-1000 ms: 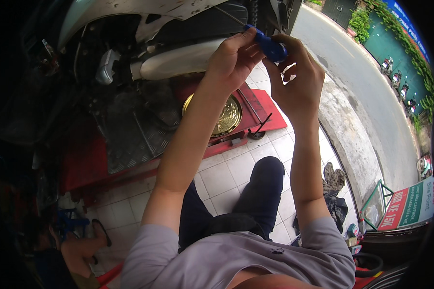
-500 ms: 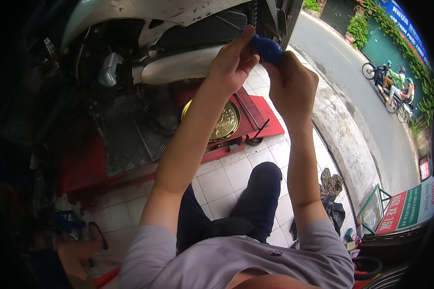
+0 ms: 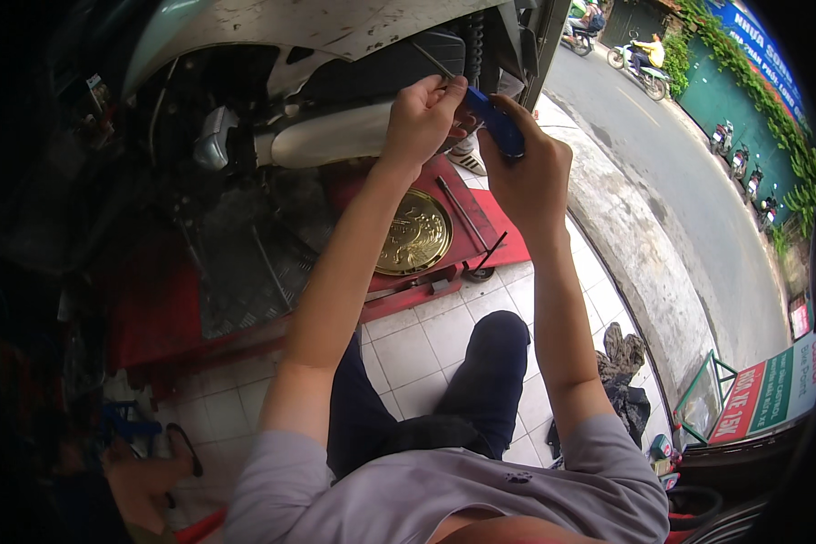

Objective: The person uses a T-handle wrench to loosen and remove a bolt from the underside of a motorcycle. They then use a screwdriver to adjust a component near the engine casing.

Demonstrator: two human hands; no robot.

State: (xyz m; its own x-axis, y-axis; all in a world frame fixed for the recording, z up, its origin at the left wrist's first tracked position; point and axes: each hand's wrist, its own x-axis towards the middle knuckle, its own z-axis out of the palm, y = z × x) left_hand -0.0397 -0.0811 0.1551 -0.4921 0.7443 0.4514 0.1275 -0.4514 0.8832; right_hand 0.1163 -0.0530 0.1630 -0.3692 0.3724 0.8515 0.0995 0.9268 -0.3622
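At the rear of a motorbike, my right hand is closed round the blue handle of what looks like a screwdriver. A thin metal shaft runs from it up and left toward the dark cover beside the wheel. Next to the front of the handle, my left hand pinches its fingers on the shaft. The tip is not clear against the dark parts. Just below both hands lies the bike's pale exhaust muffler.
The bike stands over a red lift table with a round gold tray and a metal rod on it. Another person's shoe shows behind my hands. Someone's leg is at lower left; black plastic lies at right.
My right hand has moved a little down and left, and the blue handle now tilts more steeply. My left hand has shifted slightly down and left. Different motorbikes are on the street.
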